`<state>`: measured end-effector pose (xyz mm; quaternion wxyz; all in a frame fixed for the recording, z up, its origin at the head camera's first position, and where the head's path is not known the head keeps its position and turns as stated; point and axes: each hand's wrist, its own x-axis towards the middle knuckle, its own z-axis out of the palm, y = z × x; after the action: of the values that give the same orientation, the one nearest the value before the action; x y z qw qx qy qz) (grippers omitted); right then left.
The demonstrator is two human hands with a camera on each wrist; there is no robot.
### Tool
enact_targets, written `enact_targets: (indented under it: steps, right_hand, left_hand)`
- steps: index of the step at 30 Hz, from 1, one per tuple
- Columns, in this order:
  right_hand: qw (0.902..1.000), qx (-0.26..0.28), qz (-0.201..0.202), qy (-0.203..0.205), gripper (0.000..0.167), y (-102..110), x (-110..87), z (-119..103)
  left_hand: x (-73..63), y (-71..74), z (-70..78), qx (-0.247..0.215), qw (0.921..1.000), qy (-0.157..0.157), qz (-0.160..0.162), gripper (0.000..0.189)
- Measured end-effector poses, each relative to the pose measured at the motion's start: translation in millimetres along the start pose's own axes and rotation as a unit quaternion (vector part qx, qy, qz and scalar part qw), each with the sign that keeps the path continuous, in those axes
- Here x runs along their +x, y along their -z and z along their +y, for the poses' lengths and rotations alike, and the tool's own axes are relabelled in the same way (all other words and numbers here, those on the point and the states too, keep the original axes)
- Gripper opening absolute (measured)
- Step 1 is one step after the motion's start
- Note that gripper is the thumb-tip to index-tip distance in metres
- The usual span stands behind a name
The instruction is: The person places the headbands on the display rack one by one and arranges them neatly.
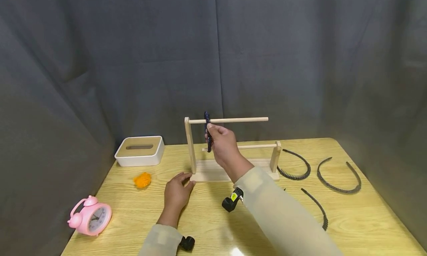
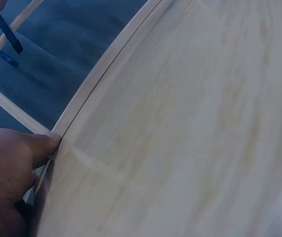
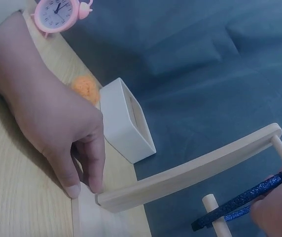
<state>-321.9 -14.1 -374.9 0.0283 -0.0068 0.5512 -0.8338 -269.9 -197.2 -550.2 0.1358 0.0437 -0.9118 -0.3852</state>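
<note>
Fingers of right hand [image 1: 225,143]: clamped on blue headband [image 1: 209,139].
Headband position: across upper rod [image 1: 240,120], near its post; whether threaded, cannot tell.
Fingers of left hand [image 1: 178,191]: pinching base corner of wooden rack [image 1: 190,144].
Counter [image 1: 207,219], right side: three dark headbands [image 1: 347,192].

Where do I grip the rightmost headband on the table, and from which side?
Probably pinch the rightmost headband at the middle of its bend, reaching down from the near side: it lies flat, with that bend nearest and its two open ends towards the curtain.
</note>
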Motion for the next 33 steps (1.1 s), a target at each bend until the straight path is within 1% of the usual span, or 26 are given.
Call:
enact_targets:
  steps: [4, 10, 16, 21, 24, 28, 33]
  right_hand:
    - [1.0000, -0.003, 0.004, -0.005, 0.031, 0.2, 0.4, -0.1]
    - [0.9999, -0.007, 0.010, -0.002, 0.030, 3.7, 1.5, -1.8]
    - [1.0000, -0.006, 0.000, -0.006, 0.030, 6.1, -2.1, -4.6]
    - [0.9999, -0.006, -0.006, -0.007, 0.031, 7.9, -3.8, -5.2]
    - [1.0000, -0.005, -0.006, -0.004, 0.031, 7.6, -4.2, -4.7]
    - [0.9999, -0.001, -0.011, -0.001, 0.034, 5.7, -4.1, -3.1]
    - [0.9998, 0.000, -0.019, -0.002, 0.033, 3.4, -1.4, -0.1]
  left_hand:
    - [-1.1, -1.1, 1.6, 0.000, 1.0000, 0.002, -0.003, 0.036]
    - [0.4, -0.4, 6.4, 0.003, 0.9999, -0.011, -0.005, 0.035]
    - [1.4, 0.1, 7.0, 0.004, 0.9999, -0.004, -0.014, 0.037]
    - [0.6, -0.3, 6.2, 0.010, 0.9999, -0.009, -0.009, 0.035]
    - [0.5, 1.1, 4.7, 0.013, 0.9998, -0.006, -0.010, 0.035]
    - [0.3, 5.2, 1.7, 0.013, 0.9997, 0.008, -0.017, 0.037]
    - [-0.8, 9.9, -0.3, 0.006, 0.9998, 0.014, -0.015, 0.038]
